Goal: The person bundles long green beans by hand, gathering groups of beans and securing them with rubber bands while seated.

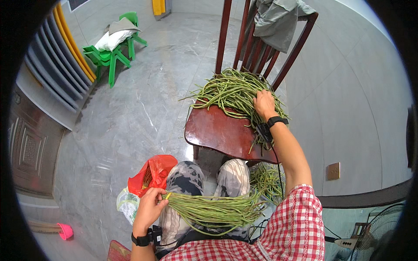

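Observation:
Across my lap lies a bundle of green yardlong beans (212, 208), with a yellow band (168, 195) around its left end. My left hand (152, 203) grips that end beside the band, and the loose ends fan out to the right. On the seat of a dark red wooden chair (215, 127) sits a large tangled heap of yardlong beans (233, 89). My right hand (265, 103) reaches into the right side of this heap with curled fingers. Its fingertips are hidden among the beans, so whether they grasp any is unclear.
By my left knee stands a red plastic bag (160, 171) with beans inside, beside a pale plastic bag (128, 204). More beans (266, 179) lie below the chair's right side. Grey cloth (277, 23) hangs on the chair back. A fan (375, 231) stands at lower right.

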Available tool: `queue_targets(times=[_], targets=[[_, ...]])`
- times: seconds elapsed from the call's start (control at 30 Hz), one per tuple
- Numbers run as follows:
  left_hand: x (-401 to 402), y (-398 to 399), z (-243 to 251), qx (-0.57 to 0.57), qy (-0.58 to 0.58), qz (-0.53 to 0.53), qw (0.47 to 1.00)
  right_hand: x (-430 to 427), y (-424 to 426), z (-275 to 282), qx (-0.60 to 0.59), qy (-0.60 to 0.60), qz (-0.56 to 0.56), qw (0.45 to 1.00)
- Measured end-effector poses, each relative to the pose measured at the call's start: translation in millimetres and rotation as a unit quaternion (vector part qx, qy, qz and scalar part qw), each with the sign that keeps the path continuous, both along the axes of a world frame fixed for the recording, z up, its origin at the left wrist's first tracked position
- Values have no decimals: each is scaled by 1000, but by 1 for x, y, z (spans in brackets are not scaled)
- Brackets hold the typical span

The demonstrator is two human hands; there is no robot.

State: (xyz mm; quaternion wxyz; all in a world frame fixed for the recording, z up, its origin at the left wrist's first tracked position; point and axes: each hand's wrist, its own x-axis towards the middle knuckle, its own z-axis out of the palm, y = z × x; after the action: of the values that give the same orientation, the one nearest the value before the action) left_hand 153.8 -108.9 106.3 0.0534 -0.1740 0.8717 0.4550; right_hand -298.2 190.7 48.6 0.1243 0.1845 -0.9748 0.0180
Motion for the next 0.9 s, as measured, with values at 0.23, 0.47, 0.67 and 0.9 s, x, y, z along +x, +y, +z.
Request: queue_targets(times=[0.23,0.47,0.67,0.9], targets=[[-3,0,0,7,-12,5,1000,5,-9,12,-29,-84,5,996],[-1,1,3,-3,10,-3,1000,-2,-10,35,-109,-77,54,990],[1,1,3,-21,16,-12,1000,-5,15,107,-277,9,54,959],[5,0,1,-36,61,-32,997,31,37,190,-365,-11,66,929]])
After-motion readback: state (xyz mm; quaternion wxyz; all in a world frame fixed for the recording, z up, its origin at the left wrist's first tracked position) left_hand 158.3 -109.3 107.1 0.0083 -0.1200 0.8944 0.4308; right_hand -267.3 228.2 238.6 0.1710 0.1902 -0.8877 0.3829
